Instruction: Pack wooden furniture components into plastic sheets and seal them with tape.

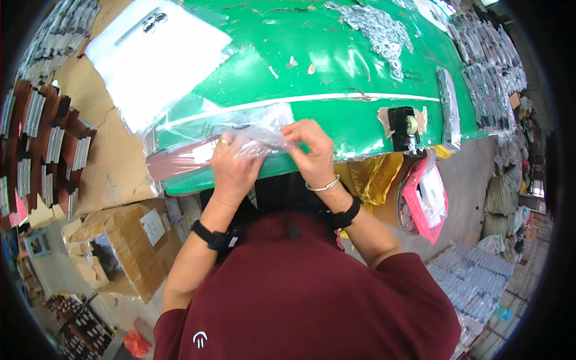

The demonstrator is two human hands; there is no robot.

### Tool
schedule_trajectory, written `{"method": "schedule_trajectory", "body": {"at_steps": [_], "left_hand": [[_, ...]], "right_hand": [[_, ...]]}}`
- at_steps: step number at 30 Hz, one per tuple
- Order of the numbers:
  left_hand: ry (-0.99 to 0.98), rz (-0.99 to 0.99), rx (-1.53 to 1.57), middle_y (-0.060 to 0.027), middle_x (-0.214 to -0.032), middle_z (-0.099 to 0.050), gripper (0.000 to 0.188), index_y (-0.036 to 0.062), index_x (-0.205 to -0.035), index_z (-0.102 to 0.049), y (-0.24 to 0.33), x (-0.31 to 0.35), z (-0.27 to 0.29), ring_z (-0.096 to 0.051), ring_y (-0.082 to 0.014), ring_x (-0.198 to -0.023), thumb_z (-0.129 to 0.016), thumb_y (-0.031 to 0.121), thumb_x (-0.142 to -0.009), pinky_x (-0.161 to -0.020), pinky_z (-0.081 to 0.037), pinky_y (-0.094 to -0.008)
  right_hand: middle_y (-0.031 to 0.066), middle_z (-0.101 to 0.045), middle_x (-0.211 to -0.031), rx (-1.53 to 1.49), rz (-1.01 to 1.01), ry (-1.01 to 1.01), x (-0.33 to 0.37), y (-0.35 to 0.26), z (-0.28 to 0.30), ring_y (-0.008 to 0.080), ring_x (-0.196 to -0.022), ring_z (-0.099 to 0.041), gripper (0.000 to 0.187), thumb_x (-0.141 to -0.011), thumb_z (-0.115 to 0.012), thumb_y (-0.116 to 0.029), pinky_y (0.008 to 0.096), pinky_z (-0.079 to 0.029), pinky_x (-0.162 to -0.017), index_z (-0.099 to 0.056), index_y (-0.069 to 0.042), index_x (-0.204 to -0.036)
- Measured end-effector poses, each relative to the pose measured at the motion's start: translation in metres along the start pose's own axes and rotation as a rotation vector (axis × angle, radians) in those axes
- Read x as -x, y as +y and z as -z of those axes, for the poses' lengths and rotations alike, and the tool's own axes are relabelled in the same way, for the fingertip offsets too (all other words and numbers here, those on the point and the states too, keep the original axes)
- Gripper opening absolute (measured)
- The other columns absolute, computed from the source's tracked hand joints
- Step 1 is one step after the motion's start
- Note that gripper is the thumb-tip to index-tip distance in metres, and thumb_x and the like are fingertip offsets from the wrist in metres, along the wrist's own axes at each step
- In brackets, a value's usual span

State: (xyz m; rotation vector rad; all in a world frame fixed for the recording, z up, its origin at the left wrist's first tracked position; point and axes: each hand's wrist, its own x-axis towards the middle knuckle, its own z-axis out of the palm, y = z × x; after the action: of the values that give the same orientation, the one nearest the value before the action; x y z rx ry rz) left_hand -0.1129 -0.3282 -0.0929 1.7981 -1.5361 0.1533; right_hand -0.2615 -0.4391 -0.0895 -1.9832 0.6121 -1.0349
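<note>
A clear plastic bag (pixel 264 123) lies along the near edge of the green table (pixel 336 72). Inside its left part is a long, flat reddish-brown piece (pixel 174 163) with a pale label-like patch. My left hand (pixel 235 165) presses on the bag with curled fingers, gripping its film. At the bag's right end, my right hand (pixel 310 149) pinches the loose plastic between thumb and fingers. Creased film hides part of what is inside the bag.
A stack of clear plastic sheets or bags (pixel 162 60) bears black-handled scissors (pixel 155 23). A black tape dispenser (pixel 403 127) stands right of my hands, near a wrapped bundle (pixel 449 108). Small hardware packets (pixel 378 30) lie farther back. A cardboard box (pixel 129 246) and pink basket (pixel 423 198) flank me.
</note>
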Motion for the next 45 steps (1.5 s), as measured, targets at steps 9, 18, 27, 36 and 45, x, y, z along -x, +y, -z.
{"method": "schedule_trajectory", "body": {"at_steps": [9,18,27,36,45], "left_hand": [[-0.039,-0.029,-0.020,-0.0078,-0.104,-0.067,0.023,0.0074,-0.097,-0.073,0.008,0.004,0.016,-0.061,-0.0327,-0.094,-0.078,0.010,-0.075,-0.081,-0.050,-0.0424],[-0.188,-0.190,-0.134,-0.0023,-0.121,-0.064,0.066,0.0163,-0.124,-0.066,0.019,-0.055,0.063,-0.057,-0.0243,-0.114,-0.087,0.028,-0.063,-0.110,-0.034,-0.0523],[-0.191,-0.478,-0.256,-0.0054,-0.081,-0.048,0.014,0.0111,-0.084,-0.054,0.000,-0.065,0.029,-0.056,-0.0227,-0.083,-0.066,0.013,-0.076,-0.080,-0.045,-0.0384],[-0.033,-0.414,-0.329,-0.0056,-0.082,-0.051,0.011,0.0107,-0.082,-0.056,0.001,-0.021,0.019,-0.055,-0.0245,-0.080,-0.064,0.015,-0.075,-0.074,-0.046,-0.0368],[-0.230,-0.253,-0.210,-0.0052,-0.114,-0.059,0.025,0.0105,-0.098,-0.066,0.019,-0.017,0.045,-0.057,-0.0259,-0.106,-0.075,0.018,-0.076,-0.094,-0.044,-0.0435]], "right_hand": [[0.0081,-0.069,-0.092,0.149,0.179,0.012,0.003,0.008,-0.004,0.0302,-0.086,-0.063,0.016,-0.073,-0.069,0.005,0.0379,-0.049,-0.074,-0.060,-0.005,-0.083],[0.0084,-0.069,-0.092,0.136,0.214,0.024,0.003,0.010,-0.002,0.0297,-0.086,-0.064,0.020,-0.070,-0.070,0.005,0.0385,-0.050,-0.075,-0.061,-0.005,-0.084],[0.0086,-0.069,-0.091,0.146,0.246,0.016,0.005,0.014,-0.003,0.0297,-0.085,-0.064,0.021,-0.070,-0.072,0.004,0.0386,-0.050,-0.074,-0.060,-0.005,-0.084],[0.0076,-0.068,-0.094,0.178,0.304,0.032,0.004,0.021,-0.004,0.0290,-0.086,-0.063,0.023,-0.072,-0.074,0.003,0.0383,-0.050,-0.074,-0.060,-0.006,-0.088],[0.0068,-0.068,-0.094,0.223,0.352,0.003,0.009,0.022,-0.003,0.0287,-0.087,-0.063,0.021,-0.070,-0.074,0.002,0.0383,-0.049,-0.074,-0.064,-0.006,-0.086]]}}
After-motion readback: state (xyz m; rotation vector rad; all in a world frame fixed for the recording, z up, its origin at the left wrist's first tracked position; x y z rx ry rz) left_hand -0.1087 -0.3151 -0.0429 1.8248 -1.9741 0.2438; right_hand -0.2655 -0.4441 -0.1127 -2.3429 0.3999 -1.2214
